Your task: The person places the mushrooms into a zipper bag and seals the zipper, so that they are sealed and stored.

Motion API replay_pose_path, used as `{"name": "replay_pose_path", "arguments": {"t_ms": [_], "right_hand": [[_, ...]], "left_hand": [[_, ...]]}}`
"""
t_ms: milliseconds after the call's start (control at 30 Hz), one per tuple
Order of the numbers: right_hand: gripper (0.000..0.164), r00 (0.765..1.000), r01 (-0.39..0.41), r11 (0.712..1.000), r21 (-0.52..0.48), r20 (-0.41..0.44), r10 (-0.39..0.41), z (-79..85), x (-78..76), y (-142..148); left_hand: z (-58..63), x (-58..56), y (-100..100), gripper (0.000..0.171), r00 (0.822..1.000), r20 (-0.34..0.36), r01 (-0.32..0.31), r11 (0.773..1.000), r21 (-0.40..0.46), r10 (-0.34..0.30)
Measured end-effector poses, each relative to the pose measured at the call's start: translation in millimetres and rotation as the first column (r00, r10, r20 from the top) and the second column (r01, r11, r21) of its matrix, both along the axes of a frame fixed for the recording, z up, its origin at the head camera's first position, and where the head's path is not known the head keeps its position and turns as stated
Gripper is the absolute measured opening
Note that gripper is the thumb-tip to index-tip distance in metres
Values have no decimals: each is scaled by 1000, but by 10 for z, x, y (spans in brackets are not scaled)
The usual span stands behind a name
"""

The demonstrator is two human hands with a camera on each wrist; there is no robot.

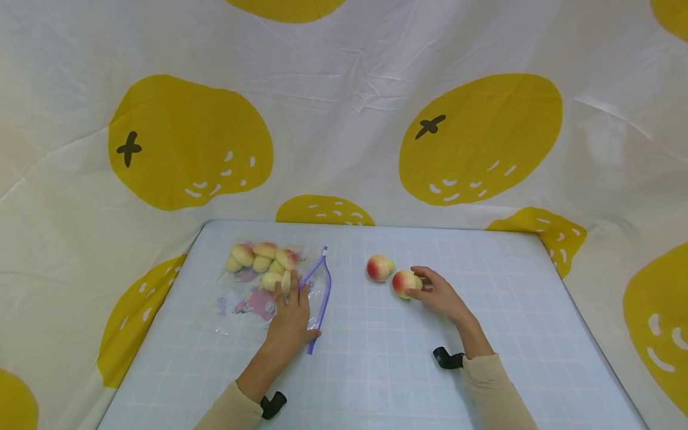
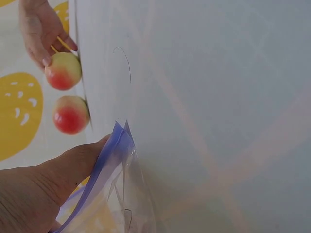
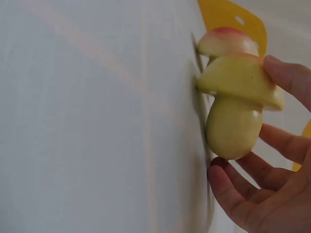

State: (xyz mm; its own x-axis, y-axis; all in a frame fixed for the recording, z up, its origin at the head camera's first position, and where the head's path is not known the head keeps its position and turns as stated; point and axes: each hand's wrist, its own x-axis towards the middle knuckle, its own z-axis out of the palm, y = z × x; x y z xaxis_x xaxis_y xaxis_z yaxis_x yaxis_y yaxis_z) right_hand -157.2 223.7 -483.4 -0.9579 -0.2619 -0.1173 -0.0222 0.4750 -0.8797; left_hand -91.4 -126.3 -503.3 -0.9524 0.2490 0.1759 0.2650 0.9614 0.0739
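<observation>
My left hand lies with fingers spread over a clear zip bag with a purple zip edge. Its thumb touches that edge. Inside the bag are several toy mushrooms with yellow stems and red-tinged caps. To the right, my right hand holds a toy mushroom low at the table, thumb on the cap and fingers curved by the stem. Another toy mushroom lies just beyond it, to the left. Part of the bag's opening is hidden under my left hand.
The table has a pale blue checked cover. Behind it and at the sides hangs a white cloth with large yellow fruit prints. Each wrist carries a small black camera.
</observation>
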Motion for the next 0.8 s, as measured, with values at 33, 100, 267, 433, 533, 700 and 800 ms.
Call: {"name": "replay_pose_path", "arguments": {"t_ms": [33, 100, 267, 433, 533, 700, 800], "right_hand": [[62, 1000, 7, 1000, -15, 6, -7, 18, 6, -10], [59, 1000, 7, 1000, -25, 0, -7, -34, -17, 0], [56, 1000, 15, 999, -31, -19, -15, -264, -109, 62], [56, 999, 20, 999, -45, -40, -22, -346, -136, 90], [56, 999, 33, 998, -45, -17, -34, -359, -129, 98], [58, 999, 48, 997, -59, 12, -47, -341, -92, 98], [59, 999, 43, 996, -81, -5, -44, -299, -57, 82]], "left_hand": [[0, 2, -1, 113, 1000, -3, 0, 1000, 0, 0], [-2, 3, -5, 114, 1000, -13, 5, 1000, -1, -5], [-15, -2, -11, 114, 999, -38, 12, 1000, -7, -12], [-27, -10, -13, 115, 999, -45, 11, 1000, -21, -12], [-24, -5, -12, 114, 999, -31, 7, 1000, -12, -8], [-22, 2, -6, 113, 1000, -3, -7, 1000, 14, 7], [-26, -4, -4, 113, 1000, 3, -10, 1000, 21, 10]]}}
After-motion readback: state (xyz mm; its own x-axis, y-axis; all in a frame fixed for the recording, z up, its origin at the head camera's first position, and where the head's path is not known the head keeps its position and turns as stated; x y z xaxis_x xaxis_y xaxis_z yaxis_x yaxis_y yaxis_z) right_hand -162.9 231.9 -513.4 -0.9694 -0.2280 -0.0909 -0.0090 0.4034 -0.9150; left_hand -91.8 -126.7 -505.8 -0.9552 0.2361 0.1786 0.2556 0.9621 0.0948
